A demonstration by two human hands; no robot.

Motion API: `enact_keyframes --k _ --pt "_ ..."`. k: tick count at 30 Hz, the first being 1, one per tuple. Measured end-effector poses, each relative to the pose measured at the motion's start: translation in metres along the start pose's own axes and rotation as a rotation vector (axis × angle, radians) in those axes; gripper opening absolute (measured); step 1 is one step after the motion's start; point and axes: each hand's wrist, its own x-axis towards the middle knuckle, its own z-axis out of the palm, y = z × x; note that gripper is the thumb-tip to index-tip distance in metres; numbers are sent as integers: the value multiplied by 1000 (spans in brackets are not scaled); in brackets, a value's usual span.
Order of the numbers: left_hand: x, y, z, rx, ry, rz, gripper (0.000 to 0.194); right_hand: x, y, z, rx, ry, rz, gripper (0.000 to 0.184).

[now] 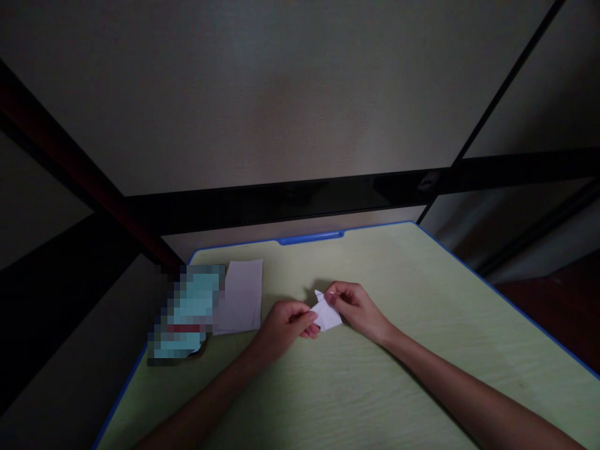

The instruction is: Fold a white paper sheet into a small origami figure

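A small piece of folded white paper (330, 317) is held between my two hands, just above the table. My left hand (288, 320) pinches its left corner between thumb and fingers. On the upper right side, my right hand (354, 306) grips the paper with thumb and forefinger. A narrow pointed flap sticks up from the paper's top, near my right fingertips. The fingers partly cover the folds, so the full shape cannot be made out.
The pale green table (422, 281) has a blue edge and a blue handle-like strip (312, 238) at the back. White paper sheets (240, 297) lie on the left, beside a pixelated, blurred-out object (192, 312). Behind stands a panelled cabinet (290, 100) with a dark band.
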Motion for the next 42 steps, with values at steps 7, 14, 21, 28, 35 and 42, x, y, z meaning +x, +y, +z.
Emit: enact_keyframes --k 7,14,21,28,35,42 --pt "-4 2 3 -17 114 47 20 0 2 2 64 -74 30 20" --pt "-8 8 3 -64 209 77 22 0 4 4 225 -124 -33 18" --pt "-3 3 7 -97 341 146 21 0 5 20 353 129 -127 35" --pt "2 2 2 -425 318 145 22 -2 4 17 318 0 -95 20" --pt "3 3 2 -292 363 170 9 -8 6 21 80 -46 -118 12" --pt "1 6 7 -418 380 131 14 -9 5 25 87 163 -174 13"
